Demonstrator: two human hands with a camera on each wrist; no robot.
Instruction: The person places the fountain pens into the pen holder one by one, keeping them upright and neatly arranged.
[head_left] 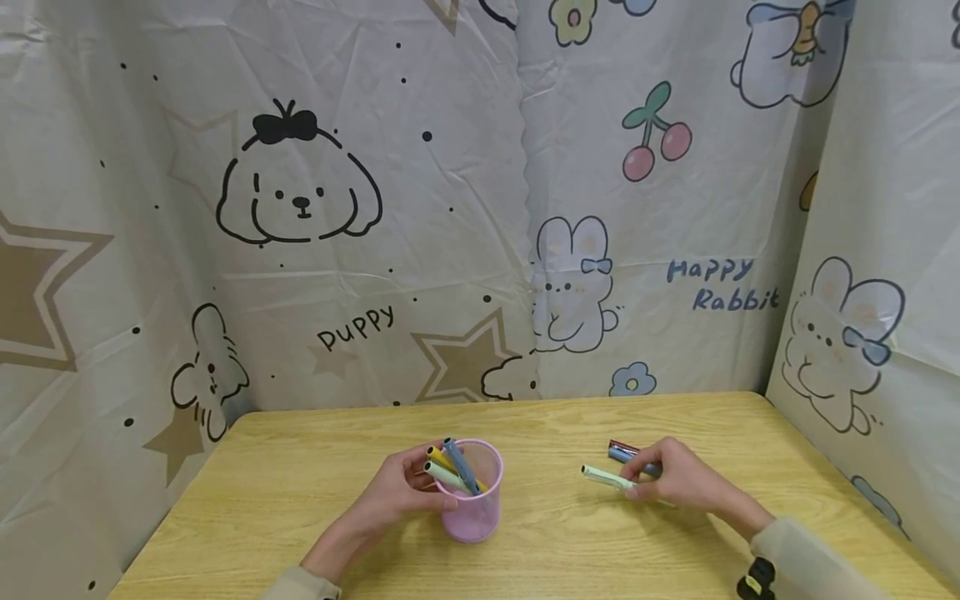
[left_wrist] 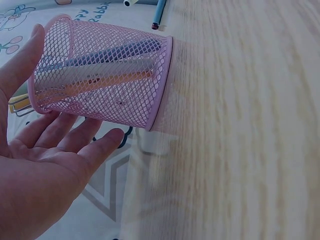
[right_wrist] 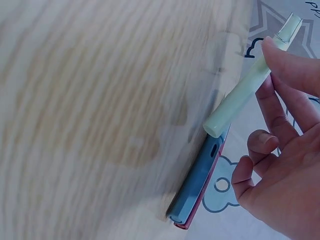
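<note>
A pink mesh pen cup [head_left: 472,520] stands upright on the table, with my left hand [head_left: 393,490] gripping it near the rim, thumb in front and fingers round the far side. Inside lean a yellow pen [head_left: 436,455], a pale green pen [head_left: 444,476] and a grey-blue pen [head_left: 460,463]. To the right, my right hand [head_left: 681,477] pinches another pale green pen [right_wrist: 240,97] between thumb and fingers, tilted close over the tabletop. Just beyond it, a blue pen [right_wrist: 195,180] and a dark red pen [head_left: 622,444] lie side by side, partly hidden by that hand.
The light wooden table [head_left: 300,450] carries the cup and pens. Behind and at both sides hangs a pale curtain [head_left: 465,183] printed with puppies, rabbits and stars, meeting the table's back edge. A dark band [head_left: 756,579] sits at the right sleeve.
</note>
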